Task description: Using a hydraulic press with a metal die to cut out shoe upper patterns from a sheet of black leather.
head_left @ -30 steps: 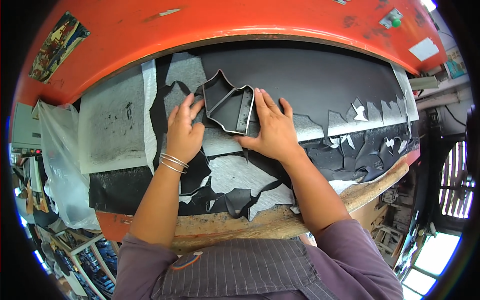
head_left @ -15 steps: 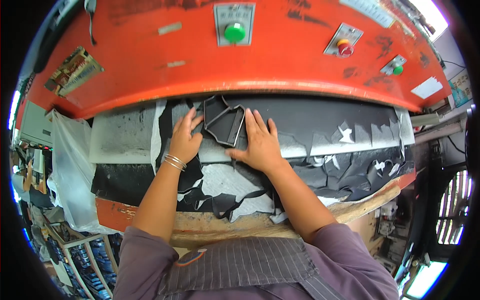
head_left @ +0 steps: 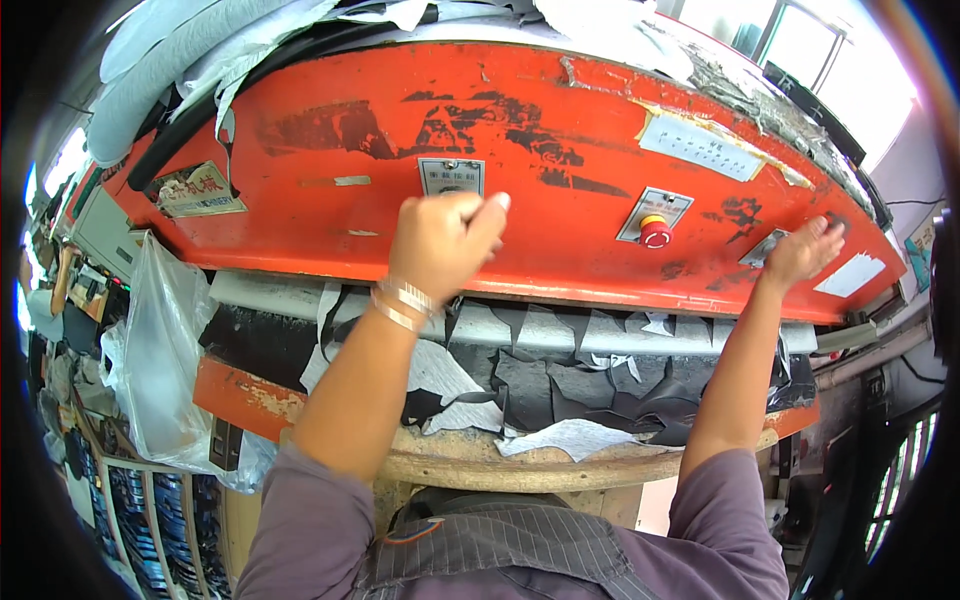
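My left hand (head_left: 445,245) is raised in a closed fist in front of the middle button plate (head_left: 452,176) on the orange-red machine front (head_left: 560,240). It covers the button there, and I see nothing in the fist. Metal bangles (head_left: 405,298) circle the left wrist. My right hand (head_left: 800,252) is raised at the right-hand button plate (head_left: 762,249), fingers stretched out and hiding that button. Between the hands sits a red stop button (head_left: 656,233) with a yellow collar. The metal cutting die is out of sight.
Below the machine front, torn dark sheet scraps (head_left: 590,385) with pale undersides cover the ledge. A worn wooden edge (head_left: 560,468) runs along its front. A clear plastic bag (head_left: 165,350) hangs at left. Pale sheets (head_left: 610,25) lie on top of the machine.
Both hands have left the cutting die and dark sheet and moved up to the machine front, the left to the middle button, the right to the far right one. My view has tilted upward.
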### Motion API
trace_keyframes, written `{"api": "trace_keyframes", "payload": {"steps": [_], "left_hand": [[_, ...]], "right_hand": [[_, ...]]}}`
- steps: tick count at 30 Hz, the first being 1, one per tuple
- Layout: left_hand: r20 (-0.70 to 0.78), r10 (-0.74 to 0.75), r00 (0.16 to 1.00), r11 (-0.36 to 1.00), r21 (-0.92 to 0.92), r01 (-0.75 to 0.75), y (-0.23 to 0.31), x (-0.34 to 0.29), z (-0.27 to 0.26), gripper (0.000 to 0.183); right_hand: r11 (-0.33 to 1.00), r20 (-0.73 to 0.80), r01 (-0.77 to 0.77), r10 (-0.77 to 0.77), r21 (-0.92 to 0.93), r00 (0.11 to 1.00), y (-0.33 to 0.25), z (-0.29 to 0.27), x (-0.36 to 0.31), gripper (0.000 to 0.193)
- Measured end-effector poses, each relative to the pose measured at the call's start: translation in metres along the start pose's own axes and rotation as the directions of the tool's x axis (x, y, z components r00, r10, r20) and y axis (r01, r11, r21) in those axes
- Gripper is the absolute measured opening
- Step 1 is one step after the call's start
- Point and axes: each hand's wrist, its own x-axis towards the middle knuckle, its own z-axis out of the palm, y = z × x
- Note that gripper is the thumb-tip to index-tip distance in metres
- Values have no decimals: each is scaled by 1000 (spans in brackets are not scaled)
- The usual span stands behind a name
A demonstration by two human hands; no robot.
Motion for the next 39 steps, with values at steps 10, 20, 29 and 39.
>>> {"api": "trace_keyframes", "payload": {"steps": [10, 20, 29, 39], "left_hand": [[312, -205, 928, 931, 356, 86, -28, -154, -16, 35], [163, -119, 979, 878, 479, 27, -33, -280, -15, 18], [426, -259, 867, 940, 318, 124, -56, -259, -46, 24], [172, -619, 767, 586, -549, 596, -163, -67, -56, 32]], "right_hand": [[965, 958, -263, 88, -14, 272, -56, -153, -159, 42], [847, 828, 77, -489, 526, -275, -179, -263, -268, 37], [838, 614, 50, -355, 543, -705, -203, -195, -245, 38], [859, 925, 365, -271, 358, -267, -265, 73, -342, 50]]}}
